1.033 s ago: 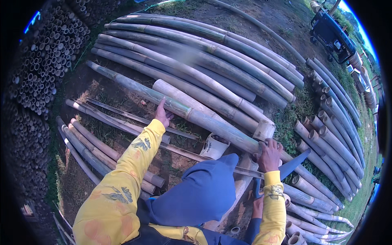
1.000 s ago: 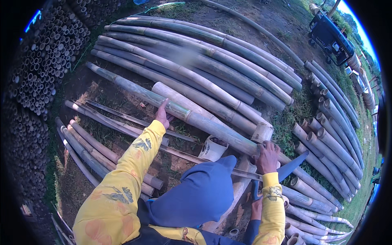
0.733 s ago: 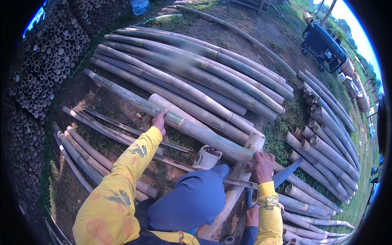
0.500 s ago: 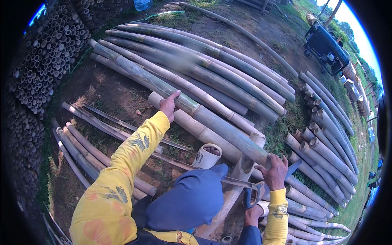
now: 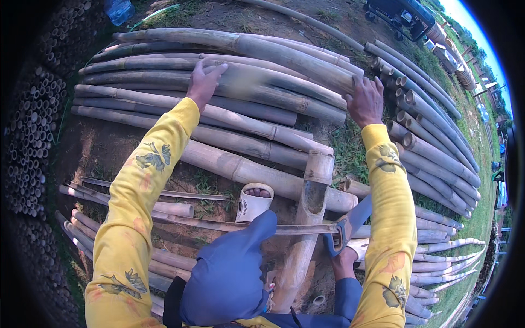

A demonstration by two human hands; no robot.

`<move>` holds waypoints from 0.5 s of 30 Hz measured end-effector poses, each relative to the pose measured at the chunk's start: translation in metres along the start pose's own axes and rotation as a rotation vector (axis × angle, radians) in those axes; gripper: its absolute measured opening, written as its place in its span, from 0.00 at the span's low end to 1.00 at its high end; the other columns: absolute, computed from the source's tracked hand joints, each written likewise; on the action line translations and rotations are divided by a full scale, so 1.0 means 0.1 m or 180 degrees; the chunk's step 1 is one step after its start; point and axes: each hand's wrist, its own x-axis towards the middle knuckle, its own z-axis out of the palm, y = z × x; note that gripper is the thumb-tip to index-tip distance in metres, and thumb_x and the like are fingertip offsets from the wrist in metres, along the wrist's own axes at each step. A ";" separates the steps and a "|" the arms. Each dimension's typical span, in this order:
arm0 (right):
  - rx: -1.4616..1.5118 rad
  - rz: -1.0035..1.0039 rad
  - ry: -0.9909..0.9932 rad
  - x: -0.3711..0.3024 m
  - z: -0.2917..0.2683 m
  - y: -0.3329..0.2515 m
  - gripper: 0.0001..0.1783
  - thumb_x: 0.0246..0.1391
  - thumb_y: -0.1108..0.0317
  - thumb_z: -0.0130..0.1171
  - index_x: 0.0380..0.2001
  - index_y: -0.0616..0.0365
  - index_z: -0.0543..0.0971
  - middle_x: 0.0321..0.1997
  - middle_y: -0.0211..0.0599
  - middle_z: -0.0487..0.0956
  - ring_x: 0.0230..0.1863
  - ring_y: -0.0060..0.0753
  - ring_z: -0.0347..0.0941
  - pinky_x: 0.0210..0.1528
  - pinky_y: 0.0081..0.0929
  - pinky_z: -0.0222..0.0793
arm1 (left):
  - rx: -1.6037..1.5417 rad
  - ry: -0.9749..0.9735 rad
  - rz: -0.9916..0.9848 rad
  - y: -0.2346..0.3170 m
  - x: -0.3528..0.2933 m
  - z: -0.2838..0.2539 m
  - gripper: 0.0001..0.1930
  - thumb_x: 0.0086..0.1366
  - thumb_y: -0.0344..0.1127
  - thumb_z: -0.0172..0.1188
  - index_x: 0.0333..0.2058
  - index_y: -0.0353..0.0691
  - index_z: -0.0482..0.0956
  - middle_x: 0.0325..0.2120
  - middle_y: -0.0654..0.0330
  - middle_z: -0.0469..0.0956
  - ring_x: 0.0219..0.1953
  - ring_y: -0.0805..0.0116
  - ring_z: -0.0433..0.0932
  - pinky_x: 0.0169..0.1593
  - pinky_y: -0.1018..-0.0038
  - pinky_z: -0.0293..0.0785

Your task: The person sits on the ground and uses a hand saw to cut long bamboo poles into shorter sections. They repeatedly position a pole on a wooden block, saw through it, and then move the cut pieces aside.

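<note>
A long bamboo pole (image 5: 273, 49) lies across the far side of a row of poles. My right hand (image 5: 365, 103) is at its right end, fingers curled over the cut end. My left hand (image 5: 205, 82) is nearer to me than that pole, above the middle poles, with thumb and fingers apart and nothing in it. Close to me, a notched bamboo trunk (image 5: 291, 268) rests as a support. The handsaw, with its blue and black handle (image 5: 334, 238), lies across it near my knee, blade pointing left.
Cut bamboo lengths (image 5: 432, 158) are stacked at right, and a pile of short tubes (image 5: 41, 120) stands at left. My foot wears a white slide (image 5: 254, 203) beside a thick pole (image 5: 235, 167). A generator (image 5: 398, 17) and a water jug (image 5: 118, 11) stand farther off.
The bamboo pole has moved away from me onto the far side of the row. Both hands have reached farther forward, and my left hand has let go of the pole.
</note>
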 end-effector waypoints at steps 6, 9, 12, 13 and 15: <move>-0.0212 0.0525 0.0045 -0.34 0.35 0.14 0.35 0.60 0.70 0.52 0.72 0.53 0.65 0.77 0.54 0.61 0.80 0.56 0.53 0.80 0.61 0.40 | 0.1523 -0.0908 0.0572 -0.43 -0.58 -0.45 0.29 0.66 0.37 0.67 0.63 0.34 0.71 0.59 0.43 0.75 0.58 0.58 0.80 0.54 0.66 0.81; 0.0611 0.0650 0.0037 -1.02 0.26 0.36 0.29 0.55 0.77 0.53 0.63 0.57 0.74 0.65 0.52 0.73 0.67 0.57 0.69 0.70 0.49 0.63 | 0.1658 -0.1116 0.0471 -0.71 -0.81 -0.61 0.20 0.69 0.32 0.63 0.57 0.33 0.78 0.50 0.47 0.81 0.46 0.61 0.84 0.48 0.68 0.83; 0.0851 0.1112 0.0020 -1.74 0.00 0.77 0.22 0.52 0.81 0.53 0.52 0.59 0.76 0.53 0.51 0.76 0.53 0.60 0.76 0.54 0.49 0.74 | 0.1441 -0.1613 -0.0276 -0.60 -0.95 -0.48 0.13 0.73 0.34 0.56 0.48 0.32 0.84 0.25 0.57 0.82 0.25 0.66 0.79 0.38 0.68 0.78; 0.0874 0.1297 0.0072 -1.94 -0.12 0.87 0.17 0.52 0.79 0.53 0.45 0.59 0.80 0.47 0.50 0.80 0.48 0.59 0.79 0.51 0.49 0.75 | 0.1825 -0.1586 0.0233 -0.60 -0.96 -0.47 0.14 0.74 0.37 0.55 0.45 0.32 0.84 0.23 0.56 0.81 0.25 0.66 0.78 0.37 0.67 0.76; 0.0838 0.1424 -0.0035 -2.39 -0.29 1.13 0.12 0.53 0.78 0.53 0.37 0.58 0.83 0.38 0.49 0.83 0.44 0.59 0.80 0.49 0.50 0.75 | 0.2129 -0.1500 0.0754 -0.60 -1.01 -0.38 0.18 0.75 0.42 0.54 0.41 0.31 0.84 0.22 0.52 0.79 0.26 0.65 0.77 0.38 0.64 0.74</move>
